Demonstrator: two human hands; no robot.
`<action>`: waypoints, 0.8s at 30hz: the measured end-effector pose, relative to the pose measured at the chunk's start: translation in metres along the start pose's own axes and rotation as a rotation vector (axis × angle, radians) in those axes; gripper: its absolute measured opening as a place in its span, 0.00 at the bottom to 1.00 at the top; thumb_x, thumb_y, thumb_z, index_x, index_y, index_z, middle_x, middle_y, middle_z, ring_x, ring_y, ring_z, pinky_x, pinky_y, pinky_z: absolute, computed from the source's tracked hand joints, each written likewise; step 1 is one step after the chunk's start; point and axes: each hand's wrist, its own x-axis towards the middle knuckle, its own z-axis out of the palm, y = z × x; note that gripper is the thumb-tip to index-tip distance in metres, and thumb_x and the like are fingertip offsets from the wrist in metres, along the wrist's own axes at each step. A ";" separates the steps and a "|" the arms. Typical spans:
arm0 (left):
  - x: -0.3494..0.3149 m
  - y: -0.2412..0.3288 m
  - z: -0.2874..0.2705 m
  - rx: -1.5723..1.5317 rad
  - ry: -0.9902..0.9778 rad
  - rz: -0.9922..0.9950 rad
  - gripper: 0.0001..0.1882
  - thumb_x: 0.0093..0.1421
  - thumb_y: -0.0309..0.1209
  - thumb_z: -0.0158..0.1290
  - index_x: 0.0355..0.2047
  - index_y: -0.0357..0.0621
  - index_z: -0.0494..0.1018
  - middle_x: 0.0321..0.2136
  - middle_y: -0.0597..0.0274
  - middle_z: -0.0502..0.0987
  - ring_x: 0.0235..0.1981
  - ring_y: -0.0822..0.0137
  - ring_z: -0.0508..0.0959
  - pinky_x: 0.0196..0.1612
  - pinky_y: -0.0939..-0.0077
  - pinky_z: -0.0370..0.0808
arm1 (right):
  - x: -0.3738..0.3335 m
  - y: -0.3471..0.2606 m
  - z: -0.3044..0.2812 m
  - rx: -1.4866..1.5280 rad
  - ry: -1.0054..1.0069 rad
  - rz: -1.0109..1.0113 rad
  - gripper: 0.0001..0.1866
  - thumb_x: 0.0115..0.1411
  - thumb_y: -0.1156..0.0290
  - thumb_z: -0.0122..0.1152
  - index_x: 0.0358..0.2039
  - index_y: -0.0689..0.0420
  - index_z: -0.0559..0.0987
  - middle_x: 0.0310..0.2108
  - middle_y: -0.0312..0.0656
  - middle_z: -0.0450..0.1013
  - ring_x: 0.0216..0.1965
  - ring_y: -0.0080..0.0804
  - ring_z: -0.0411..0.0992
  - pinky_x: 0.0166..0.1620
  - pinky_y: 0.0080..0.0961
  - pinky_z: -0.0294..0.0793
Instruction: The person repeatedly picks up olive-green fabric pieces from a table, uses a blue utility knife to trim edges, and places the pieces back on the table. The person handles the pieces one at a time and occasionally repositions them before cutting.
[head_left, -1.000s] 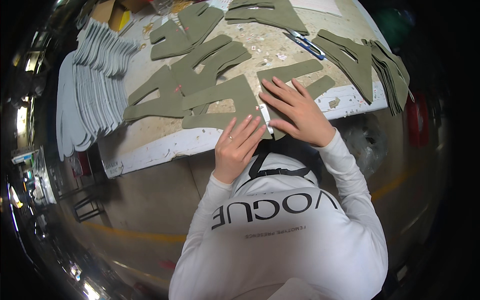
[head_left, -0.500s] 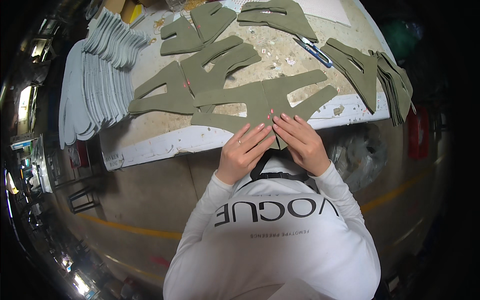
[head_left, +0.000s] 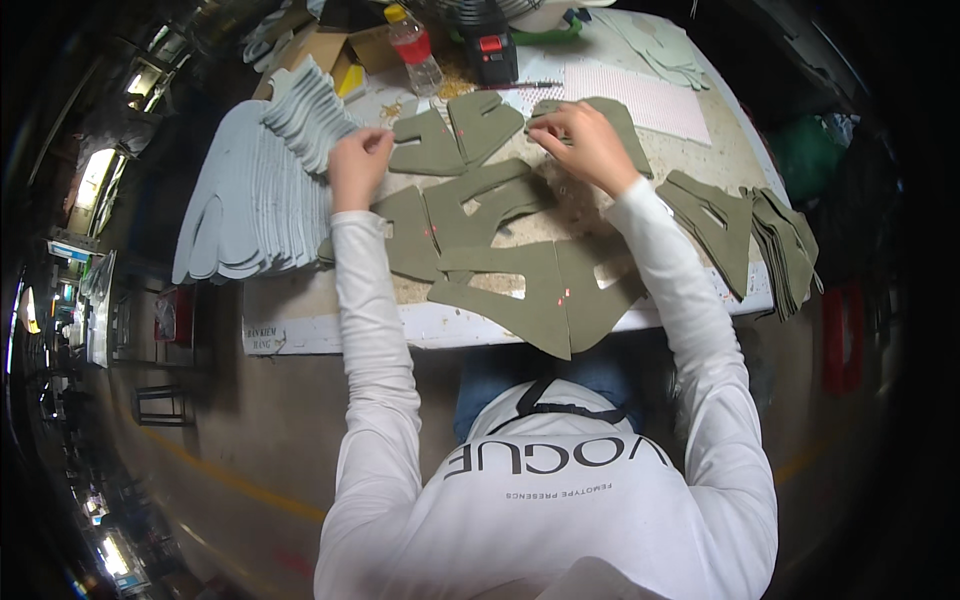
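Two raised hands flank the far olive pair

The far pair (head_left: 480, 135) of olive pieces lies flat on the table (head_left: 300, 326), between the hands. It looks light and limp, like thin felt or foam, unlikely to slip or break; the notches and narrow arms would probably bend first, so the broad part near the middle seems the safest hold.

The left hand (head_left: 360, 165) is at its left end, beside the grey stack (head_left: 285, 200), fingers curled in towards the thumb. The right hand (head_left: 582, 145) is over the olive stack (head_left: 622, 125), fingers bent and pointing left. I cannot tell whether either pinches anything.

Nearer the body lie the middle pair (head_left: 455, 212) and the near pair (head_left: 515, 290), its tip reaching past the table edge. Red marks dot the pairs by their centre lines.

Dark lettering runs along the table's front edge; larger dark letters cross the white shirt (head_left: 560, 540). The bottle (head_left: 415, 50) wears a red label, too small to read.
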 end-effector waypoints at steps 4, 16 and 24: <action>-0.004 -0.041 0.050 0.129 0.032 -0.093 0.20 0.51 0.43 0.64 0.38 0.42 0.82 0.29 0.51 0.82 0.31 0.56 0.82 0.37 0.66 0.77 | 0.059 0.026 0.049 -0.094 0.001 0.141 0.15 0.54 0.59 0.65 0.38 0.53 0.85 0.41 0.51 0.77 0.47 0.52 0.71 0.53 0.40 0.71; -0.009 -0.030 0.060 0.014 0.101 -0.148 0.11 0.52 0.35 0.63 0.34 0.45 0.78 0.39 0.52 0.79 0.36 0.55 0.81 0.39 0.63 0.76 | 0.060 0.038 0.098 -0.277 0.199 0.009 0.10 0.52 0.68 0.66 0.34 0.56 0.80 0.42 0.50 0.75 0.47 0.50 0.70 0.47 0.41 0.73; -0.011 -0.021 0.073 -0.489 0.049 -0.157 0.14 0.56 0.29 0.59 0.43 0.43 0.77 0.31 0.56 0.82 0.26 0.69 0.81 0.30 0.75 0.75 | 0.067 0.020 0.096 0.402 0.202 0.064 0.16 0.57 0.69 0.63 0.48 0.48 0.80 0.36 0.48 0.79 0.34 0.47 0.78 0.40 0.34 0.77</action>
